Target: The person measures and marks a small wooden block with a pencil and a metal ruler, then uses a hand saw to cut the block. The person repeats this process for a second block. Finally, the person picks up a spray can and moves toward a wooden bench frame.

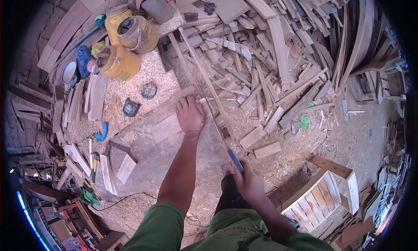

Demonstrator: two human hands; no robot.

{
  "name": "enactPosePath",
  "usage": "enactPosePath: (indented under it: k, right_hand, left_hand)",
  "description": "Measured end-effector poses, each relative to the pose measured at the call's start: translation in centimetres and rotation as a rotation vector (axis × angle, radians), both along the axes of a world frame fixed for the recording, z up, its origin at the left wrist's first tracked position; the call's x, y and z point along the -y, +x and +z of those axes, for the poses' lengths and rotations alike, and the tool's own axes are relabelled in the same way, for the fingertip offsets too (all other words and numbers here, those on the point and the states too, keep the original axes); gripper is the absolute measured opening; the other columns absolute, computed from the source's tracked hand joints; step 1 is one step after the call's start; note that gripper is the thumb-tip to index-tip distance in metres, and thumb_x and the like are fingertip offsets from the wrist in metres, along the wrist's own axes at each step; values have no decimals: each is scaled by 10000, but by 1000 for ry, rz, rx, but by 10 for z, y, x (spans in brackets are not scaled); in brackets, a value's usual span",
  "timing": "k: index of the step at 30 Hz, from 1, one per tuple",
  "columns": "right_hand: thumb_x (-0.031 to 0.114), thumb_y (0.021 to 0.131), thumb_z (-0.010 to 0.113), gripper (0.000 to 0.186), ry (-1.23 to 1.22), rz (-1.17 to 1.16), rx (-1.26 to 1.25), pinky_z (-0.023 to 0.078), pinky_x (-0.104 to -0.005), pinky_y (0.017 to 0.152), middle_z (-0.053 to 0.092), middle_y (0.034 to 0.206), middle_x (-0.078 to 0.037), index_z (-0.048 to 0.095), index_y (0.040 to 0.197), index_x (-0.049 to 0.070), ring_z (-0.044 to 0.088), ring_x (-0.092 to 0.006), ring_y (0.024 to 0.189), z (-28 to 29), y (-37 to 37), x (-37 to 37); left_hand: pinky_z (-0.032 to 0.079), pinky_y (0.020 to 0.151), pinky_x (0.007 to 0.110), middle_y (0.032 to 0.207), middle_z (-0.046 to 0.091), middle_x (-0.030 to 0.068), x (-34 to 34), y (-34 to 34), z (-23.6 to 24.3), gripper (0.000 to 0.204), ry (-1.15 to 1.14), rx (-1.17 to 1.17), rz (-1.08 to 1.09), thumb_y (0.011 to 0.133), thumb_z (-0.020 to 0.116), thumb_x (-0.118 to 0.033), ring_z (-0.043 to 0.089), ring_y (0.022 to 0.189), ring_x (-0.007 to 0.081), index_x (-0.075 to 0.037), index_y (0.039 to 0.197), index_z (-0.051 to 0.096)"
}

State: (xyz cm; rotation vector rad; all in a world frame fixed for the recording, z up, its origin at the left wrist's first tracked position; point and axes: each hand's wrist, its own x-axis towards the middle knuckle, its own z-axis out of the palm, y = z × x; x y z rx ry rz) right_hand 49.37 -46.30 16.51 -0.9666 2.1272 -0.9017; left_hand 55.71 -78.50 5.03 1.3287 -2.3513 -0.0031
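Note:
My left hand (pixel 190 114) presses down on a wooden board (pixel 167 128) at the right edge of the workbench, fingers stretched out over its end. In my right hand (pixel 250 183), slightly blurred, is the blue handle (pixel 235 161) of a saw. Its narrow dark blade runs up and away along the bench edge, just right of my left hand. Two long wooden strips (pixel 209 79) lie beside the blade; whether they belong to the saw I cannot tell.
Yellow buckets (pixel 119 64) stand on the sawdust-covered bench at the far left. Hammers (pixel 94 166) and a blue curved piece (pixel 102 132) lie nearer. Wood offcuts (pixel 265 77) pile up on the right, and a slatted wooden frame (pixel 318 199) stands at lower right.

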Motion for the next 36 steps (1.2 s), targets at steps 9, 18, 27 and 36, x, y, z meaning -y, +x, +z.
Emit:
enactPosePath:
  k: [9,18,27,36]
  right_hand:
    - [364,1126,692,331,-59,-12,11,578,-632,648,764,870,-264,686,1305,86,750,-532,762,23,-10,-4]
    - [366,1137,663,352,-100,-58,-143,560,-636,687,754,877,-318,713,1206,25,737,-557,829,-42,-29,145]
    - [351,1092,740,313,32,-77,62,588,-634,676,761,820,-263,719,1201,59,757,-510,736,65,7,-45]
    - [388,1132,670,371,-65,-45,-97,561,-632,682,744,808,-263,712,1159,20,720,-566,776,-24,-30,147]
  left_hand:
    - [483,1036,547,1191,604,210,9,4,-6,243,-22,24,37,1069,620,-256,581,1153,423,-46,1187,649]
    - [488,1002,557,1155,606,215,5,-13,1,230,-20,-32,8,1064,623,-244,585,1118,429,-37,1161,649]
    - [492,1006,560,1158,605,214,9,5,-3,230,-27,0,48,1062,620,-242,589,1120,429,-36,1161,647]
    - [496,1016,555,1176,603,216,1,-3,-6,240,1,-31,20,1054,619,-245,588,1130,430,-36,1168,645]
